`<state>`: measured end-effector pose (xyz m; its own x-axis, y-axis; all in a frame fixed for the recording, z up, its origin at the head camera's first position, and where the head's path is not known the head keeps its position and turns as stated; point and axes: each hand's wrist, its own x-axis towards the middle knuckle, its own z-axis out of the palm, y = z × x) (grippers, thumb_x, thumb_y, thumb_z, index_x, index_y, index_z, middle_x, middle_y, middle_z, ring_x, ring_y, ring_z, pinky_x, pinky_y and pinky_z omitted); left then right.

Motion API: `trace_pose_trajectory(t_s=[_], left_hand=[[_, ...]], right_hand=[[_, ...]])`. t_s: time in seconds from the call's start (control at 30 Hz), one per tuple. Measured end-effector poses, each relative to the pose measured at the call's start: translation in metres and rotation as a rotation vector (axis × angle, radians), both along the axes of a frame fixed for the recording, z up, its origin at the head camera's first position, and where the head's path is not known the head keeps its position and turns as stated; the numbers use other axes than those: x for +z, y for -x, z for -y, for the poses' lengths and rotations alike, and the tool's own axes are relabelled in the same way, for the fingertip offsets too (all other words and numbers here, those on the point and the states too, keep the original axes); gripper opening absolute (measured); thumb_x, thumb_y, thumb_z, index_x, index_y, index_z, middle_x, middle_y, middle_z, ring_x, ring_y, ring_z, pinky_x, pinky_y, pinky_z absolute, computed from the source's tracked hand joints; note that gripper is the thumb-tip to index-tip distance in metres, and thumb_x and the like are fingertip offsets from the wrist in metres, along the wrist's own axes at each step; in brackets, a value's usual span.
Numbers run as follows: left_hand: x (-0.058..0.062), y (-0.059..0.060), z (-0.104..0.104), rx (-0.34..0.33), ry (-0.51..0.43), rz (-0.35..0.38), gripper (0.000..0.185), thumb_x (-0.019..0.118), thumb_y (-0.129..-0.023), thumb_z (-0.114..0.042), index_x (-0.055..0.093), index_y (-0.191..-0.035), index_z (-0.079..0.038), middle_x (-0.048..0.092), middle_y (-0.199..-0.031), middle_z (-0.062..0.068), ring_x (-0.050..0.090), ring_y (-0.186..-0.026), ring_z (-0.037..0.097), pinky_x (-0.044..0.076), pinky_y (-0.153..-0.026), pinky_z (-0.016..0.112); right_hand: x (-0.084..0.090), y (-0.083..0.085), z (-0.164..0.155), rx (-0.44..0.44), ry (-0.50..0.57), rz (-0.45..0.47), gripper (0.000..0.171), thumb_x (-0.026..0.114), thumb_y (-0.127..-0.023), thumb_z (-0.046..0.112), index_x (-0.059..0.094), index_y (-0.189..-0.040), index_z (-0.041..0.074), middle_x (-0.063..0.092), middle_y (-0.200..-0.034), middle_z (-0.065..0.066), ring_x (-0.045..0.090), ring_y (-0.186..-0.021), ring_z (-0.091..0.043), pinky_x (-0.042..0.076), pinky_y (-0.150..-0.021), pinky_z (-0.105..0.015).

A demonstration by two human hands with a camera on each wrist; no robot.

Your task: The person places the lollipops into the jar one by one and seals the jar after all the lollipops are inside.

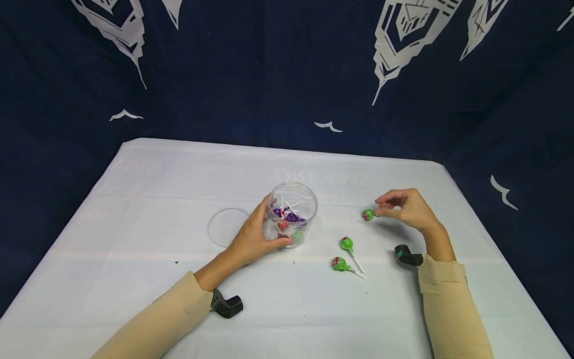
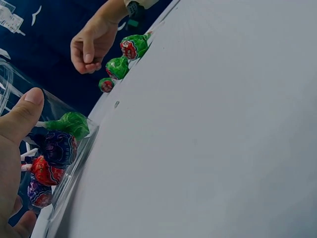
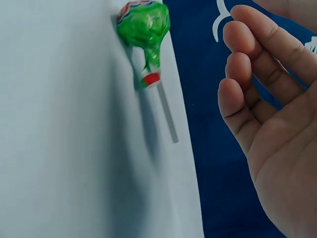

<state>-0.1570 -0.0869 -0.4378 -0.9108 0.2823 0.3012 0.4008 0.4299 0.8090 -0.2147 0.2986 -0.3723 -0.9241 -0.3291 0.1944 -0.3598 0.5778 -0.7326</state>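
Green-wrapped lollipops (image 1: 346, 245) on a white table (image 1: 134, 259); clear jar (image 1: 291, 213).

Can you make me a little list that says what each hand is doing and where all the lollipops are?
left hand: grips the clear round plastic jar
right hand: fingers loosely curled beside a green-wrapped lollipop lying on the white table, holding nothing
in jar: purple, red and green wrapped lollipops
loose on table: two more green lollipops
jar's clear round lid: flat, left of jar

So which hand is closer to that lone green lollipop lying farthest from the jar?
The right. The right hand hovers right beside the green lollipop, fingers curled near it but not holding it. The left hand is well away, wrapped around the clear jar.
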Motion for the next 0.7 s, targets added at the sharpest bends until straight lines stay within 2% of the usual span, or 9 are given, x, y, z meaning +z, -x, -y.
trace_pose_trajectory(t_s=[0.2,0.5,0.7], left_hand=[[-0.001,0.000,0.000,-0.002,-0.001,0.002,0.114,0.089,-0.071,-0.040,0.020,-0.158,-0.015,0.040,-0.152,0.013,0.041,-0.136,0.026,0.035,-0.111,0.047],[-0.002,0.002,0.001,-0.007,0.001,-0.019,0.113,0.090,-0.071,-0.038,0.021,-0.157,-0.012,0.041,-0.151,0.015,0.042,-0.136,0.027,0.037,-0.110,0.047],[-0.002,0.001,0.001,0.002,0.010,-0.002,0.113,0.089,-0.072,-0.039,0.019,-0.158,-0.017,0.040,-0.152,0.012,0.042,-0.136,0.026,0.037,-0.110,0.046]], right_hand=[[-0.022,0.013,-0.016,-0.044,-0.001,0.052,0.026,0.082,-0.077,-0.001,0.072,-0.100,-0.009,0.070,-0.087,-0.014,0.059,-0.075,-0.011,0.048,-0.065,-0.022],[-0.031,0.016,-0.024,-0.074,-0.026,0.079,0.023,0.080,-0.079,0.001,0.073,-0.099,-0.006,0.071,-0.088,-0.008,0.057,-0.073,-0.011,0.046,-0.060,-0.021],[-0.037,0.021,-0.029,-0.090,-0.042,0.062,0.031,0.078,-0.077,-0.005,0.071,-0.107,-0.009,0.071,-0.100,-0.021,0.061,-0.081,-0.012,0.046,-0.067,-0.018]])
